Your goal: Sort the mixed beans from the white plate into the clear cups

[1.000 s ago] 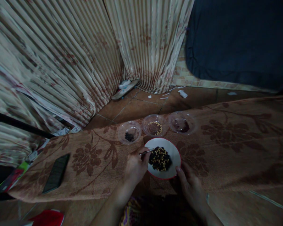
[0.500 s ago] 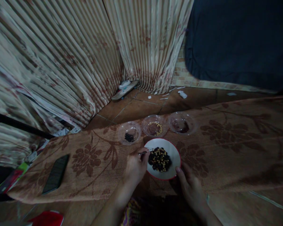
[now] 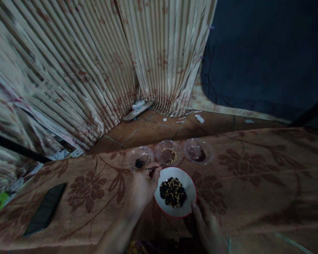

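"What's each grip doing?"

"My left hand (image 3: pixel 144 185) pinches a slim tool (image 3: pixel 150 169) near ten o'clock on the bowl (image 3: pixel 190 190); my right hand (image 3: pixel 205 218) holds it, thumb at four."

"Where's the bowl?"

"Six o'clock in my view, carrying dark and yellow pieces (image 3: pixel 172 192). I judge a level bowl and light pinch best."

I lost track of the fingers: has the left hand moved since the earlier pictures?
Yes. Judged against the clear bowl holding black pieces, the left hand has moved forward and slightly left, away from the pile in the white bowl.
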The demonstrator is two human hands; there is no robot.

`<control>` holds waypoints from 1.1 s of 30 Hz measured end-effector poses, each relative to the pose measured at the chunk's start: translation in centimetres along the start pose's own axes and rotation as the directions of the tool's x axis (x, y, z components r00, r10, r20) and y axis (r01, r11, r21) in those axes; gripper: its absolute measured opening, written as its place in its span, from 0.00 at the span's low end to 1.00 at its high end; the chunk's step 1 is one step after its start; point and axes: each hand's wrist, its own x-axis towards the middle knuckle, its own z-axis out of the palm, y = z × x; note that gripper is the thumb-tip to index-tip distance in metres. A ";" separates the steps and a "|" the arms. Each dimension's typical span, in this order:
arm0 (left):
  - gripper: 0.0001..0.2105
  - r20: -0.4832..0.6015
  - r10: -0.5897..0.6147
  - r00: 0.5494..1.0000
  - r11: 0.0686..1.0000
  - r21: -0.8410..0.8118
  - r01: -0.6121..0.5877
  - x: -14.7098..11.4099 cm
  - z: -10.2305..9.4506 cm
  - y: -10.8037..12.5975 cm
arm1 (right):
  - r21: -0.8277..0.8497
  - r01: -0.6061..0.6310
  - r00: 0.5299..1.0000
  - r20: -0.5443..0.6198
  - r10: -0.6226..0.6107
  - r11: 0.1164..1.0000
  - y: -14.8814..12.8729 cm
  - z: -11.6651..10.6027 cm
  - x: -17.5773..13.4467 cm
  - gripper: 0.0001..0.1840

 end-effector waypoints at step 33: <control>0.07 0.168 -0.093 0.981 0.996 0.014 0.092 -3.2 1.5 -0.7 | -0.024 0.014 1.000 -0.002 -0.014 1.000 -0.6 -0.3 -0.1 0.22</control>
